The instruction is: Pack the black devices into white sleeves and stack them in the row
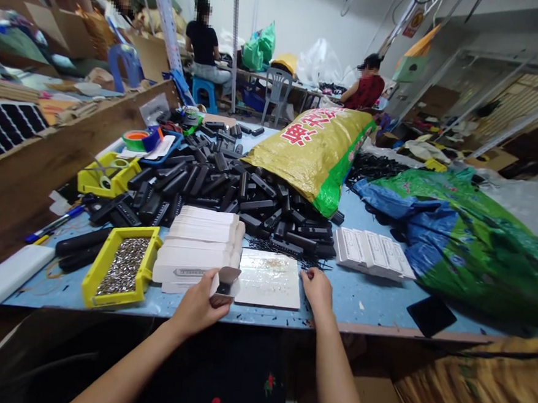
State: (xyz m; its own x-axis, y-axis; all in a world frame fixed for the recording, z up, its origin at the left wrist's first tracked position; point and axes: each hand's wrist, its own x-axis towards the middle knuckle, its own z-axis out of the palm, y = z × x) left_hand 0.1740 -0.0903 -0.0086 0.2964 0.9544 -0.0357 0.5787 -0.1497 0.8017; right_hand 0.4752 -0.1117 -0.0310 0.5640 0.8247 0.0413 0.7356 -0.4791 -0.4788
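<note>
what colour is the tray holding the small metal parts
Yellow tray, seen best in head view.

Illumination bright and even, overhead source; shadows soft, no glare noted. Wide-angle distortion bends the frame edges (verticals lean markedly); distant faces blurred; foreground sharp.

Bare tabletop (373,298) rightward, black parts pile (233,193) behind
</note>
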